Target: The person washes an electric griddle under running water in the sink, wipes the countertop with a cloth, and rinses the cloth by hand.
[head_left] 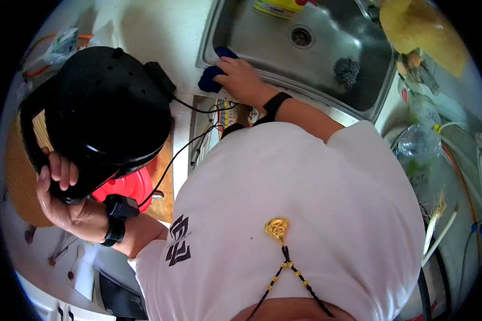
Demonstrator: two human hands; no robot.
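Note:
My left hand (69,206), with a dark watch on its wrist, curls its fingers around the lower end of the curved handle on a large black pot-like appliance (110,101). The appliance is tilted, with a round, dotted face turned upward; its exact kind is unclear. On the near left edge of the steel sink (262,75), my right hand (241,79) grips a dark blue cloth (211,78). Part of that cloth hangs over the sink's rim. A thin black cord (198,109) runs beside the appliance.
In the sink lie a grey scouring pad (347,72) and a yellow container (278,6). A red plastic item (131,187) and a round wooden board (24,182) are under the appliance. Plastic bags (420,142) and hoses stand at the right. A yellowish board (426,29) leans behind the sink.

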